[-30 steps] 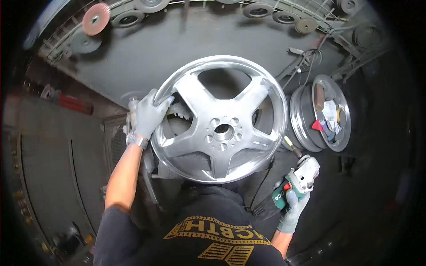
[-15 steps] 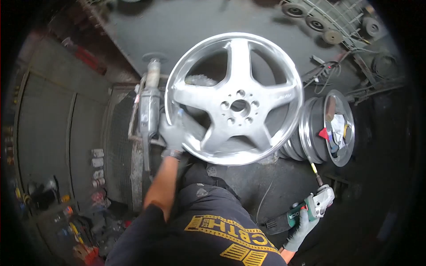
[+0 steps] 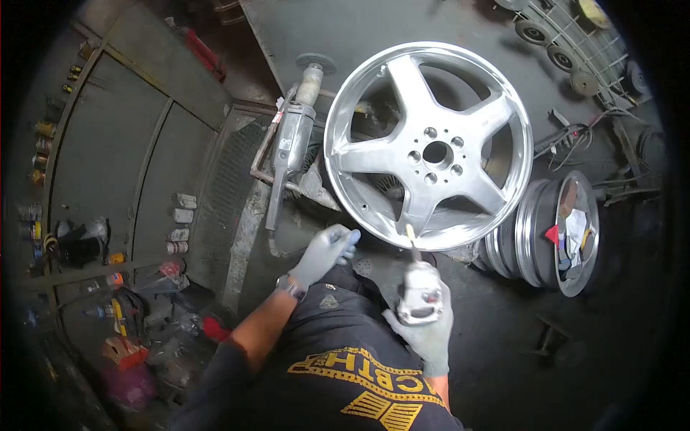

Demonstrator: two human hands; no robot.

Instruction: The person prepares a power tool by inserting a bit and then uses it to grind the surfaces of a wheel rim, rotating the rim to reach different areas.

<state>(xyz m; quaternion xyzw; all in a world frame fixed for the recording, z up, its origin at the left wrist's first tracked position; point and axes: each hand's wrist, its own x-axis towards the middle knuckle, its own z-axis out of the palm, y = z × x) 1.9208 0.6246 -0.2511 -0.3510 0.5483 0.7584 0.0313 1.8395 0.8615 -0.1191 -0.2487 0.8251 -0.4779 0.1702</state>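
Observation:
A silver five-spoke wheel rim stands face-on ahead of me. My right hand, in a grey glove, is wrapped round a power grinder; its thin light-coloured tip points at the rim's lower edge and overlaps it in view. Whether tip and rim touch, I cannot tell. My left hand, also gloved, hangs below and left of the rim, fingers loosely curled and partly spread, holding nothing visible.
A large grey power tool with a disc is mounted left of the rim. Stacked rims lie to the right, one holding papers and small items. A wire rack with discs is at upper right. Cluttered shelves line the left.
My left hand has come off the rim and moved down. My right hand has brought the grinder from the lower right to just below the rim. The view has shifted, and the rim looks turned.

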